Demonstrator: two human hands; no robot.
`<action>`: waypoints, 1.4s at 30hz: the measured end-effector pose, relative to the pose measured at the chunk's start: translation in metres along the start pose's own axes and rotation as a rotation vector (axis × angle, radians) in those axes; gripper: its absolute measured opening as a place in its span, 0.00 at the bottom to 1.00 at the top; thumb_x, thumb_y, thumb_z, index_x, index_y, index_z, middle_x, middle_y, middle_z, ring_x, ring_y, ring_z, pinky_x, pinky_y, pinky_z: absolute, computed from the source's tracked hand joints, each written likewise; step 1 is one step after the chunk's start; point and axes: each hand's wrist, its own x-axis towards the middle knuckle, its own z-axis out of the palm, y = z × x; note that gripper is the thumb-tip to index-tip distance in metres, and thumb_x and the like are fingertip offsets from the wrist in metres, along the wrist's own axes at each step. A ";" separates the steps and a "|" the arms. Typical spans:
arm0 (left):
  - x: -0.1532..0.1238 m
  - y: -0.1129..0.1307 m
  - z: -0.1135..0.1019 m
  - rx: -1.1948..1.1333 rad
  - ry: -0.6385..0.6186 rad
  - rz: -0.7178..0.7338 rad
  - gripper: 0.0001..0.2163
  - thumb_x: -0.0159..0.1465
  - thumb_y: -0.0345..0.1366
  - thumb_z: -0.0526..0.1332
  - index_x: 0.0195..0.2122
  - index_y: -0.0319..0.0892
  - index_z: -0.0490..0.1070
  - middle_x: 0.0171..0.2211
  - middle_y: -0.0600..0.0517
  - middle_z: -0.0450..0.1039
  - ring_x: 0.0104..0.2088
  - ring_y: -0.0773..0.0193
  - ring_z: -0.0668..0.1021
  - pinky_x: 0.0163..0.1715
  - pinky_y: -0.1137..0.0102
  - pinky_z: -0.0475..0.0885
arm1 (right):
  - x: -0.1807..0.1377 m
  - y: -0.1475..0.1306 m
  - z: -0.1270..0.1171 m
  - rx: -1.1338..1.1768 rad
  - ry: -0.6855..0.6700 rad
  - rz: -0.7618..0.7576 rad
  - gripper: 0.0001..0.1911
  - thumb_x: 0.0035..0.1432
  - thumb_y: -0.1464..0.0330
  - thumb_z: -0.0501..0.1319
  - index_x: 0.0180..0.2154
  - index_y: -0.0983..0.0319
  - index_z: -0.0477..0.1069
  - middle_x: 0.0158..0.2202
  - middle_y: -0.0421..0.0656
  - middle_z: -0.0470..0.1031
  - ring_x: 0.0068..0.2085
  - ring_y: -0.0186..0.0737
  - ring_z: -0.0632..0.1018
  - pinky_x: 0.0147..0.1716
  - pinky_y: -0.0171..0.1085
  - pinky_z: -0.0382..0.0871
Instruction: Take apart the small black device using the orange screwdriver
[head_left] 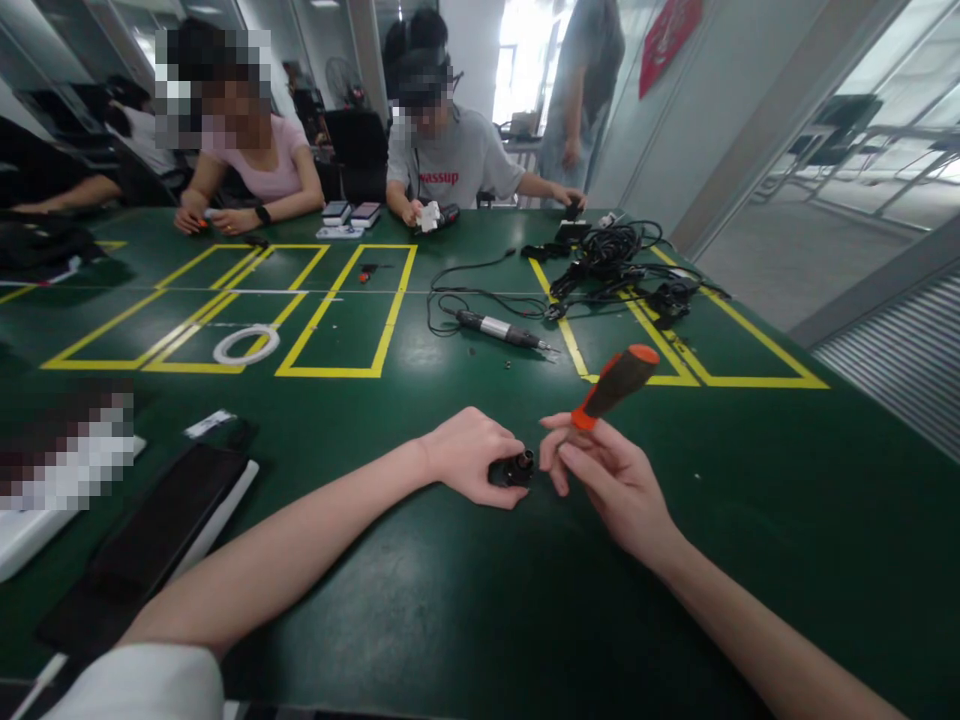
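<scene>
My left hand [471, 455] is closed around a small black part [512, 468] and pins it to the green table [420, 600]. My right hand [604, 475] grips a screwdriver with an orange and black handle [616, 383]. The handle tilts up and to the right, and its lower end points down at the black part. The tip is hidden between my fingers. Both hands meet just in front of me, near the middle of the table.
An electric screwdriver [499, 329] with its cable lies beyond my hands. A tangle of black cables [611, 258] sits far right, a white ring [246, 343] inside yellow tape boxes on the left. A black flat case [142, 545] lies near left. Two seated people work at the far edge.
</scene>
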 end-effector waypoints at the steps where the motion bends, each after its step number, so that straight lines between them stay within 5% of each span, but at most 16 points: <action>1: 0.000 0.000 0.000 0.002 0.001 0.000 0.15 0.61 0.48 0.64 0.27 0.42 0.71 0.24 0.53 0.77 0.25 0.64 0.78 0.24 0.70 0.61 | 0.000 0.000 0.001 0.005 0.013 0.000 0.16 0.62 0.54 0.69 0.44 0.59 0.74 0.29 0.41 0.79 0.22 0.35 0.73 0.24 0.37 0.69; 8: 0.001 0.000 -0.001 0.007 0.004 0.007 0.16 0.61 0.49 0.64 0.26 0.42 0.72 0.24 0.52 0.77 0.25 0.65 0.78 0.23 0.69 0.60 | 0.001 -0.005 0.000 -0.114 0.045 -0.022 0.17 0.59 0.55 0.72 0.29 0.60 0.74 0.30 0.43 0.79 0.22 0.34 0.71 0.24 0.37 0.70; 16: 0.000 0.000 0.000 -0.022 0.017 -0.001 0.14 0.61 0.48 0.63 0.27 0.42 0.73 0.24 0.52 0.78 0.25 0.65 0.78 0.24 0.70 0.61 | -0.003 -0.005 0.003 -0.039 0.004 -0.018 0.17 0.60 0.53 0.71 0.39 0.59 0.76 0.28 0.42 0.79 0.24 0.36 0.74 0.25 0.37 0.71; 22: 0.000 0.000 0.001 0.008 0.022 0.005 0.15 0.62 0.49 0.63 0.27 0.42 0.73 0.24 0.52 0.77 0.25 0.64 0.78 0.24 0.70 0.60 | -0.001 -0.007 0.003 -0.151 0.003 -0.036 0.19 0.59 0.54 0.71 0.25 0.59 0.73 0.26 0.43 0.76 0.24 0.37 0.71 0.25 0.38 0.70; 29: 0.000 0.002 -0.001 0.002 0.007 -0.011 0.14 0.61 0.48 0.64 0.28 0.42 0.73 0.24 0.53 0.78 0.25 0.64 0.78 0.24 0.70 0.61 | -0.004 -0.003 0.003 -0.038 -0.007 0.003 0.17 0.60 0.53 0.70 0.40 0.59 0.76 0.27 0.42 0.77 0.24 0.37 0.73 0.25 0.37 0.70; 35: 0.000 0.001 -0.001 0.005 0.008 -0.002 0.16 0.61 0.49 0.64 0.26 0.42 0.71 0.23 0.53 0.76 0.24 0.65 0.77 0.24 0.70 0.59 | -0.001 -0.007 0.003 -0.133 0.001 -0.008 0.18 0.57 0.54 0.72 0.27 0.60 0.75 0.27 0.44 0.78 0.23 0.36 0.72 0.24 0.38 0.71; 42: 0.000 0.002 -0.002 -0.039 0.000 -0.023 0.13 0.61 0.47 0.64 0.28 0.42 0.74 0.24 0.53 0.77 0.25 0.65 0.78 0.25 0.71 0.61 | -0.002 -0.003 0.002 -0.017 -0.032 -0.008 0.15 0.63 0.54 0.68 0.37 0.59 0.78 0.26 0.41 0.76 0.24 0.36 0.73 0.25 0.37 0.70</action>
